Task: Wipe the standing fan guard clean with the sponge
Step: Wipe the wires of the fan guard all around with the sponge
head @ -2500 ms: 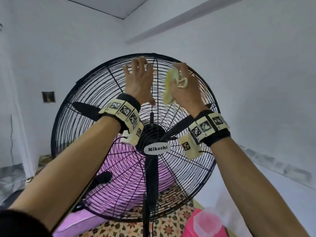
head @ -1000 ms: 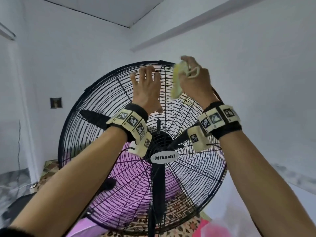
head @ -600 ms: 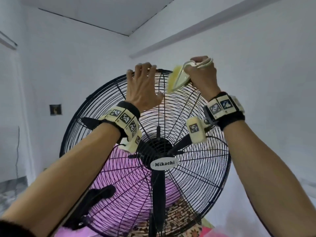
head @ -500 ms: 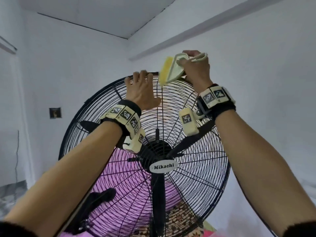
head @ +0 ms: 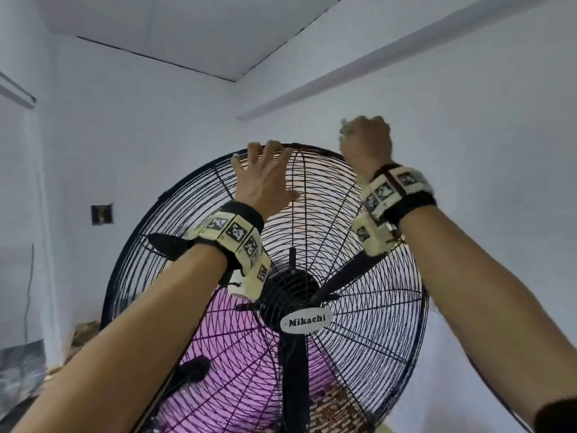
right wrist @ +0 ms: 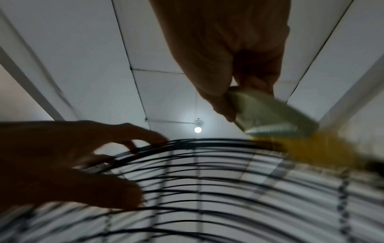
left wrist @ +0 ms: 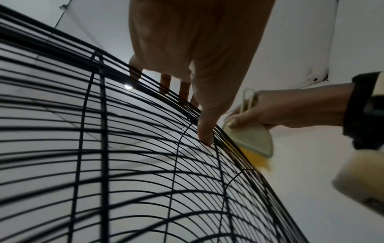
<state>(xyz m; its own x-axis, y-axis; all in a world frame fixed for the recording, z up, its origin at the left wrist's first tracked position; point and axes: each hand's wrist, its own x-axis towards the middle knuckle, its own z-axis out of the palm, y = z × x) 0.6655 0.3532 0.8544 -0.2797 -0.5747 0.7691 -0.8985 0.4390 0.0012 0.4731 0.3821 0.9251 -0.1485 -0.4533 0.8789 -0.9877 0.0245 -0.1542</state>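
Observation:
The black wire fan guard of a standing fan fills the head view, with a "Mikachi" badge at its hub. My left hand holds the guard's top rim. Its fingers hook over the rim wires and the thumb presses on the front face. My right hand grips the sponge, a pale green holder with a loop and a yellow pad. The yellow pad lies against the guard's upper right rim. In the head view the right hand hides nearly all of the sponge.
White walls and ceiling surround the fan, with a lit bulb overhead. Behind the lower guard lies something pink. A small dark wall box is at the left. The black fan pole runs down the centre.
Both hands rose up the guard. The left went from lying flat on the wires to hooking over the top rim. The right carried the sponge up and right onto the upper right rim.

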